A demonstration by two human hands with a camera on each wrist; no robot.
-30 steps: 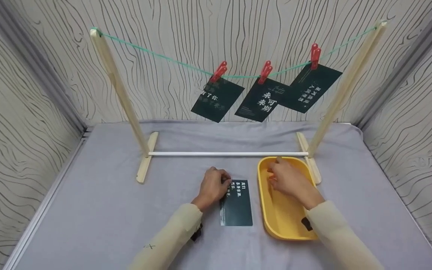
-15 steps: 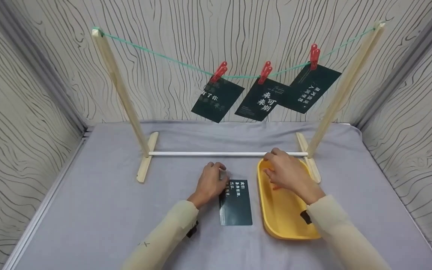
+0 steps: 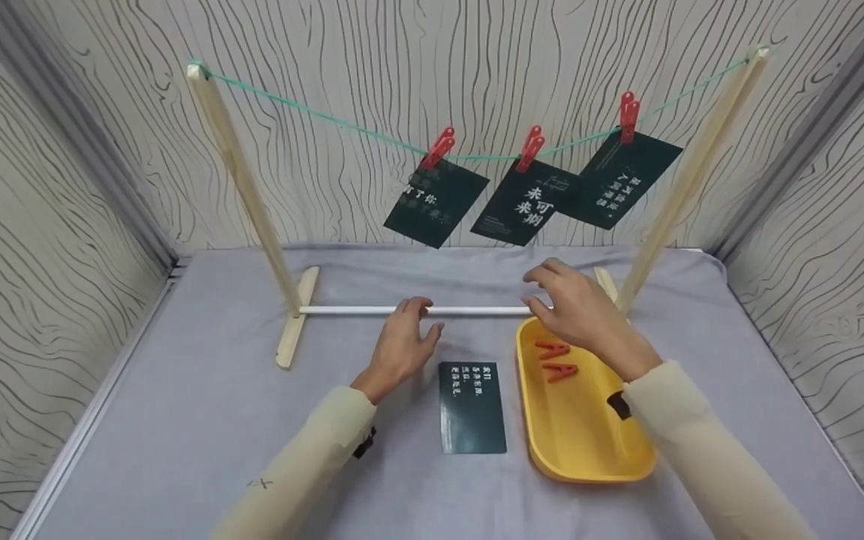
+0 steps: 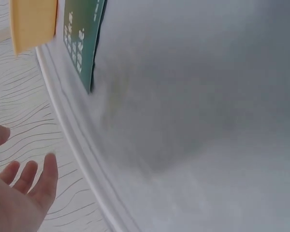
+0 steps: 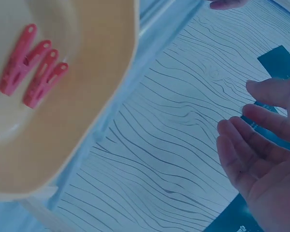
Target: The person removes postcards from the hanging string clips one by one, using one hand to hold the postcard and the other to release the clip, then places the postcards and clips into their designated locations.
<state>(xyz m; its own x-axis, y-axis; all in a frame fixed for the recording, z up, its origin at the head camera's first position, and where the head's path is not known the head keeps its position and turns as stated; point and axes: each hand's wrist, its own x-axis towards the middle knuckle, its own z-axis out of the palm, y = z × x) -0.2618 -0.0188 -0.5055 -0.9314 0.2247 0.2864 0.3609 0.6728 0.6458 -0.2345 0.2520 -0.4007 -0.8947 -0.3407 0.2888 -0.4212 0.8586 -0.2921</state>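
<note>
Pale walls [image 3: 361,52] patterned with dark wavy lines are enclosing a cloth-covered worktop [image 3: 154,397] at its back, left and right edges. Toward the back edge, a left post [image 3: 241,180] and a right post [image 3: 691,187] are standing on wooden feet, a white bar [image 3: 477,310] joining them low down, presumably to keep them from spreading. A green string [image 3: 304,109] is sagging between their tops, likely under the weight of what it is bearing: three dark cards, left [image 3: 443,199], middle [image 3: 503,214] and right [image 3: 646,165]. Red clothes pegs [image 3: 439,148] are pinching each near a corner, which is probably why they are all hanging tilted. Forward of the bar, near the middle of the worktop, a loose card [image 3: 473,420] is lying flat, lettered side up. Just to its right, a yellow tray [image 3: 582,435] is sitting close to the right post's foot, keeping two spare pegs [image 5: 13,72] together at its back end, perhaps so they are within easy reach. The left hand [image 3: 396,345] is hovering between bar and loose card, thumb well apart from the loosely bent fingers, holding nothing. The right hand [image 3: 582,311] is hanging above the tray's back end, its fingers gently curving and its thumb apart; nothing is showing in its grasp, and it is not touching the spare pegs.
</note>
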